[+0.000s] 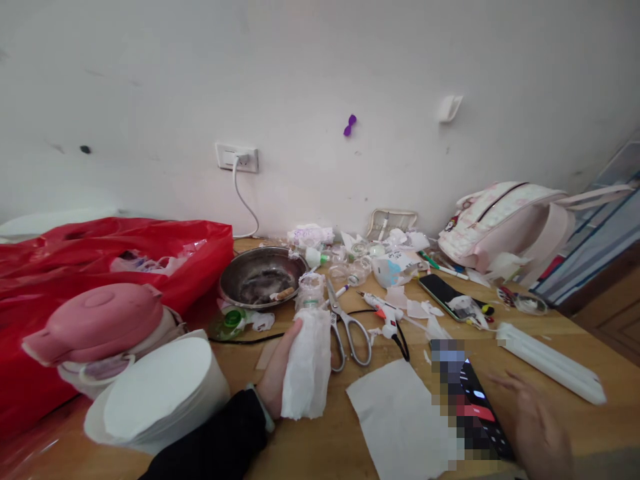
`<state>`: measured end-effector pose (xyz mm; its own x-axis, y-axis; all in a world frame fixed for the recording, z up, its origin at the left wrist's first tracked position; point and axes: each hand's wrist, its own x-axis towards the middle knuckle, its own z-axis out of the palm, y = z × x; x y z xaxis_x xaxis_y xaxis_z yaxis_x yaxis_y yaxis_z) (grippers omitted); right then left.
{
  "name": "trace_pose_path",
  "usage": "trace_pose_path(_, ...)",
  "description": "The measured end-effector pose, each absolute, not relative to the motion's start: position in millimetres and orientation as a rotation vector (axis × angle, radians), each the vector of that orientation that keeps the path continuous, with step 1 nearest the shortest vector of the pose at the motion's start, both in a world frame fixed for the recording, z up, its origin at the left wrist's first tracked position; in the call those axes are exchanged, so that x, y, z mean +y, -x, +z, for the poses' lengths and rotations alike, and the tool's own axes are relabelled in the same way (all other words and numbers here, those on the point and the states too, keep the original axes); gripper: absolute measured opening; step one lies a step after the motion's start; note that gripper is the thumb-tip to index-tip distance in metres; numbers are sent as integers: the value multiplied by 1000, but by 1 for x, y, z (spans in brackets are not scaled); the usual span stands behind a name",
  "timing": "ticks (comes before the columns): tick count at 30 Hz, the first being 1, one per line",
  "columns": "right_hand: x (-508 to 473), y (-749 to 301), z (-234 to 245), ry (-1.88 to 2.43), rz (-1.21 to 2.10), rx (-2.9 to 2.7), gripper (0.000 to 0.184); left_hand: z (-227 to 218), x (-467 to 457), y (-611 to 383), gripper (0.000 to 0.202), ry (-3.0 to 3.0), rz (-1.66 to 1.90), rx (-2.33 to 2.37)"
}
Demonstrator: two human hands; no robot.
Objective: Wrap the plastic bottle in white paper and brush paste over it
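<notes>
My left hand [280, 373] is closed around a clear plastic bottle [311, 292] whose lower part is wrapped in white tissue paper [307, 367]; most of the fingers are hidden behind the wrap. At the lower right, my right hand [537, 423] is somewhat blurred, fingers stretched out and holding nothing. Beside it lies a phone [477, 413] with a lit screen, partly pixelated. A flat sheet of white tissue [400, 417] rests between the two hands. Grey-handled scissors [345, 327] lie just right of the wrapped bottle, and a hot glue gun [387, 317] is beyond them.
At left stand a thick tissue roll [160, 393], a pink-lidded container [105, 320] and a red plastic bag [200, 247]. A metal bowl [263, 277], plastic scraps [350, 260], a dark phone [443, 293], a white bar-shaped object [550, 363] and a backpack [505, 223] are farther back.
</notes>
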<state>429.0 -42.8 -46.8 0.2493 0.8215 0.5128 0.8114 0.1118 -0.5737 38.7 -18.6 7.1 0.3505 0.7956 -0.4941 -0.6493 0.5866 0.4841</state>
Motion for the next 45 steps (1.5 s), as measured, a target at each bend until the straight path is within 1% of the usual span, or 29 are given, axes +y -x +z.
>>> trace_pose_path(4, -49, -420, -39, 1702, -9, -1480, 44, 9, -19, -39, 55, -206, 954, 774)
trace_pose_path(12, -48, -419, -40, 1676, -60, -1526, 41, 6, -18, -39, 54, -194, 943, 741)
trace_pose_path(17, -51, -414, -37, 1704, -1, -1437, 38, 7, -17, -39, 52, -176, 966, 736)
trace_pose_path(22, -52, -415, -38, 1733, 41, -1436, 37, 9, -18, -40, 54, -188, 950, 759)
trace_pose_path(28, -52, -406, -26, 1805, 100, -1307, 32, 9, -19, -39, 53, -197, 958, 760)
trace_pose_path(35, -50, -400, -21, 1924, 226, -1158, 39, 10, -19, -39, 53, -188, 956, 769)
trace_pose_path(41, -51, -399, -23, 1901, 161, -1171, 38, 11, -20, -39, 54, -203, 947, 785)
trace_pose_path(43, -56, -397, -30, 1904, 183, -1138, 43, 10, -20, -39, 55, -217, 952, 781)
trace_pose_path(45, -64, -393, -43, 1895, 213, -1138, 53, 10, -19, -39, 54, -210, 959, 771)
